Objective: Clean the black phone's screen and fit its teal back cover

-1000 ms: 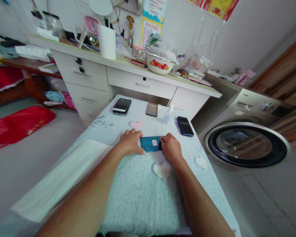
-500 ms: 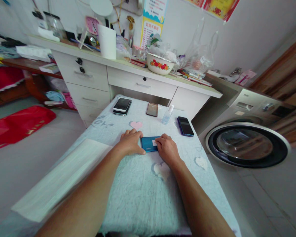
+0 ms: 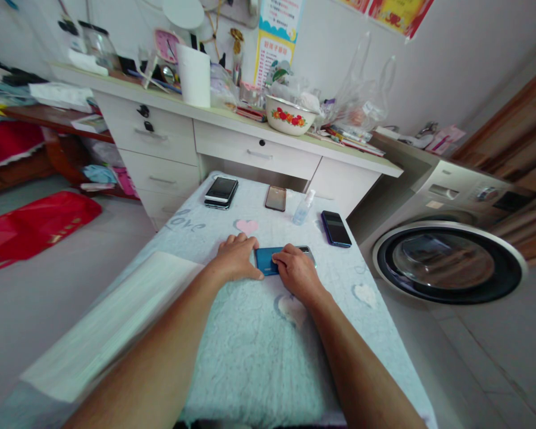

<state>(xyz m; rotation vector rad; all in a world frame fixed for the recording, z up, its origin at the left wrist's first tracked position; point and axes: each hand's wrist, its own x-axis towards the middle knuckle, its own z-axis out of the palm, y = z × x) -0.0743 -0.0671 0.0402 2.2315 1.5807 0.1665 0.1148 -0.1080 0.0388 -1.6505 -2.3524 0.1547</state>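
Note:
A blue phone [image 3: 264,260] lies back up on the cloth-covered table, its camera end showing to the right. My left hand [image 3: 236,257] holds its left end, thumb at the near edge and fingers at the far edge. Bent over the middle of the phone's back is my right hand [image 3: 298,269], fingertips pressed together on the surface. The small white piece seen under these fingers earlier is now hidden by them.
Beyond the hands are stacked phones [image 3: 222,190], a brown phone case [image 3: 276,198], a clear spray bottle [image 3: 302,208] and a dark phone [image 3: 336,229]. White cloth [image 3: 116,322] lies at left; a washing machine [image 3: 442,185] stands right.
My right hand's fingertips have slid left along the phone's back, uncovering its right end and hiding the white piece. My left hand has stayed in place.

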